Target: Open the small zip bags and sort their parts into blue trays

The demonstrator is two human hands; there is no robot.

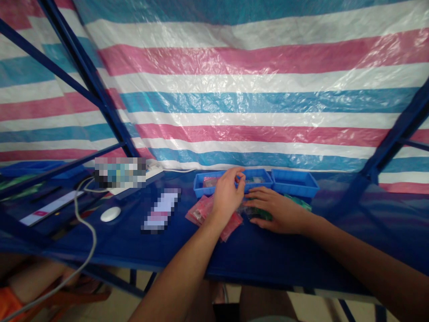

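Observation:
My left hand (229,191) reaches over the front wall of a blue tray (199,193), its fingers curled toward the thumb. Whatever it may pinch is too small to make out. Under that wrist lies a loose pile of pink plastic bags (197,210). Just to its right, my right hand (276,209) rests palm down with fingers stretched apart. Beneath those fingers are clear and green pieces or bags (263,213), partly hidden. Another green bag (301,202) shows behind the right hand. Inside the tray are a pink bag (210,181) and small clear items.
A second blue tray (295,182) adjoins the first on the right. To the left are a blurred-out phone (161,210), a white oval mouse-like object (110,214), a power strip (134,182) and a white cable (90,250). Blue frame posts (389,150) and striped sheeting enclose the table.

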